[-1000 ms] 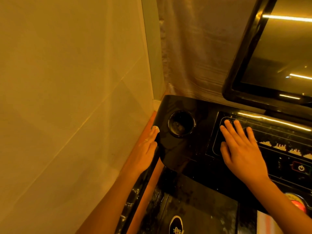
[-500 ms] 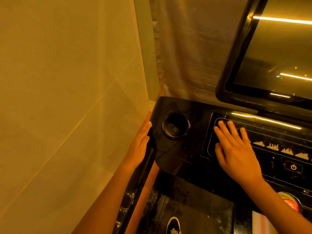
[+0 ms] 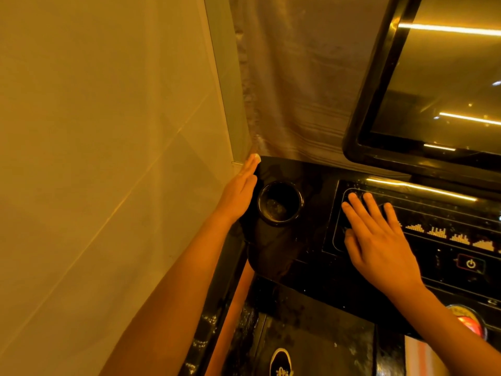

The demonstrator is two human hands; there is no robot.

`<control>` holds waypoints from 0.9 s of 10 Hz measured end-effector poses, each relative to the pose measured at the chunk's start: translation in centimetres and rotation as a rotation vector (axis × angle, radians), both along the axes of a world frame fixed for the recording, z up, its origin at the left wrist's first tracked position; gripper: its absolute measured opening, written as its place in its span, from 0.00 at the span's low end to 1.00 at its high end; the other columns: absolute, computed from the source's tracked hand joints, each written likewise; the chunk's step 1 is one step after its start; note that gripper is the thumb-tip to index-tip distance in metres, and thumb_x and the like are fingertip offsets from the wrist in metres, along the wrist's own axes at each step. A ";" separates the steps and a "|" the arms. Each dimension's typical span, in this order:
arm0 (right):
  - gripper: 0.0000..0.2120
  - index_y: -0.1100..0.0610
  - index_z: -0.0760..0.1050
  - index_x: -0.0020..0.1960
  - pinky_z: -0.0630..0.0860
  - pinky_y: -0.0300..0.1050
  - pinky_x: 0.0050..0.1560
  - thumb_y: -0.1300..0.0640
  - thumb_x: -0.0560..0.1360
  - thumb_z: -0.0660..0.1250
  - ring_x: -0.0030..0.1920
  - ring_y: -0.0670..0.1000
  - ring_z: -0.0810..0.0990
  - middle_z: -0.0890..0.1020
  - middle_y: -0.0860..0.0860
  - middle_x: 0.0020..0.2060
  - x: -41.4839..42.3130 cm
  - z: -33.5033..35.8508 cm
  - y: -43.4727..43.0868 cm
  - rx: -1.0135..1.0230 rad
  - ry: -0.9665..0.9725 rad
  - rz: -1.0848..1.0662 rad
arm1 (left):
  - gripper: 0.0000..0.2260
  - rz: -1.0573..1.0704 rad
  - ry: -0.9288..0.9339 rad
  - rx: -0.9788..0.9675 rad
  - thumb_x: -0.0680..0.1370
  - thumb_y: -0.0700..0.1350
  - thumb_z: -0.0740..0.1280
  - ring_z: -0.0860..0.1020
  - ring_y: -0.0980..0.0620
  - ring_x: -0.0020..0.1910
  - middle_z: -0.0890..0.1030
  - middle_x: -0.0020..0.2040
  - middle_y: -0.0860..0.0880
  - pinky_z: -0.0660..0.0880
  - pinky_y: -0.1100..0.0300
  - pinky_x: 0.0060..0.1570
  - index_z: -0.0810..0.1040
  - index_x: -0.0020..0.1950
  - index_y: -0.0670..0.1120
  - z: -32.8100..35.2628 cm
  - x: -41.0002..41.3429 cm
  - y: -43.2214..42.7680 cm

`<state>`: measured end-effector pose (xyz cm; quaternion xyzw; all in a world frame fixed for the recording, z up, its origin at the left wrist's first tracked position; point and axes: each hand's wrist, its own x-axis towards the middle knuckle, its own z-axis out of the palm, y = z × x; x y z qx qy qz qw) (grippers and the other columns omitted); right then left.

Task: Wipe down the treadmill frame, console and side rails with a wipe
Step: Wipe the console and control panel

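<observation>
The treadmill's glossy black console (image 3: 306,248) fills the lower right, with a round cup holder (image 3: 279,204) near its left end. My left hand (image 3: 238,194) lies with straight fingers against the console's left side, fingertips at the far corner. A small white bit of wipe (image 3: 255,158) shows at those fingertips; the rest is hidden. My right hand (image 3: 379,240) rests flat on the control panel, left of the lit bar symbols. The dark left side rail (image 3: 214,321) runs down beneath my left forearm.
A tiled wall (image 3: 108,131) stands close against the treadmill's left side, leaving a narrow gap. A curtain (image 3: 298,77) hangs behind the console. The tilted screen (image 3: 447,90) rises at the upper right. A power button (image 3: 471,263), a red knob (image 3: 469,321) and a shoe (image 3: 282,362) are visible.
My left hand has slid forward along the console's left side, from its near corner to its far corner by the curtain. My right hand has stayed flat on the panel.
</observation>
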<state>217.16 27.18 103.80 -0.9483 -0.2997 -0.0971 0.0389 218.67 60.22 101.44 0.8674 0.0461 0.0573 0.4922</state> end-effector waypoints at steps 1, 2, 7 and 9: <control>0.28 0.56 0.60 0.79 0.44 0.57 0.79 0.47 0.81 0.49 0.80 0.55 0.50 0.59 0.54 0.79 0.0 0.0 0.0 0.003 0.002 -0.001 | 0.22 -0.008 -0.010 -0.008 0.87 0.42 0.52 0.52 0.61 0.80 0.55 0.81 0.57 0.51 0.56 0.80 0.57 0.81 0.50 -1.6 -4.5 0.0; 0.28 0.56 0.60 0.79 0.42 0.56 0.79 0.47 0.81 0.49 0.80 0.56 0.50 0.59 0.54 0.79 0.1 -0.1 0.0 -0.005 0.002 0.000 | 0.22 -0.024 -0.025 -0.022 0.86 0.40 0.53 0.53 0.57 0.80 0.54 0.82 0.54 0.51 0.61 0.78 0.57 0.81 0.46 -3.6 -10.3 -0.4; 0.28 0.55 0.59 0.79 0.44 0.57 0.79 0.46 0.81 0.48 0.80 0.55 0.50 0.58 0.53 0.79 0.0 0.0 0.0 -0.021 0.006 -0.010 | 0.21 -0.020 0.039 0.062 0.87 0.45 0.50 0.50 0.64 0.78 0.52 0.81 0.56 0.50 0.55 0.80 0.55 0.82 0.49 1.3 -0.6 -0.9; 0.28 0.55 0.58 0.79 0.42 0.56 0.79 0.46 0.82 0.48 0.80 0.55 0.49 0.58 0.53 0.79 0.0 0.0 0.0 -0.018 0.007 -0.006 | 0.21 -0.009 0.005 0.034 0.87 0.45 0.50 0.51 0.64 0.79 0.54 0.81 0.57 0.51 0.56 0.80 0.56 0.82 0.50 1.1 -1.4 -1.3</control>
